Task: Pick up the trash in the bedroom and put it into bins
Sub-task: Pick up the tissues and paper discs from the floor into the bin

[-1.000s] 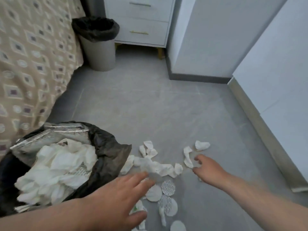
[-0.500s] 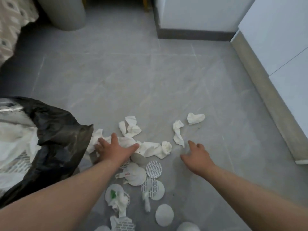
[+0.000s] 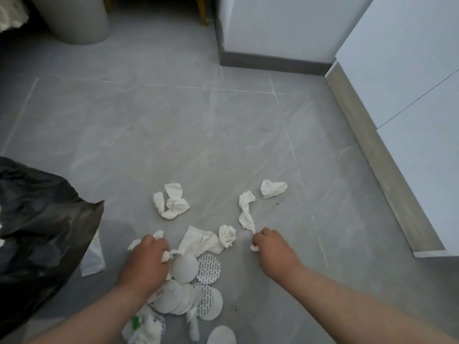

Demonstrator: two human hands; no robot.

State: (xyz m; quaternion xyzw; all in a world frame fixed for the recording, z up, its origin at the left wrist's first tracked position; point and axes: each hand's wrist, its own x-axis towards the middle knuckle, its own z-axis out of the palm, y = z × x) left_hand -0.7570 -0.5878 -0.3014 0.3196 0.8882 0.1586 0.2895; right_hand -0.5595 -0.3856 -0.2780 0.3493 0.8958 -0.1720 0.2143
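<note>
My left hand (image 3: 146, 256) clenched round tissue wad (image 3: 167, 255), right hand (image 3: 273, 247) pinching end of twisted tissue (image 3: 246, 212): two grabs per trip. Round seals (image 3: 209, 269) on floor between arms. Black bin bag (image 3: 42, 219) just left, probably kept near for short carry.

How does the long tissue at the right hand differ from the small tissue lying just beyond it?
The long tissue is a twisted strip; the small tissue is a compact wad. The right hand grips the long tissue's near end, while nothing touches the small tissue. Both are white and lie on the grey floor.
</note>
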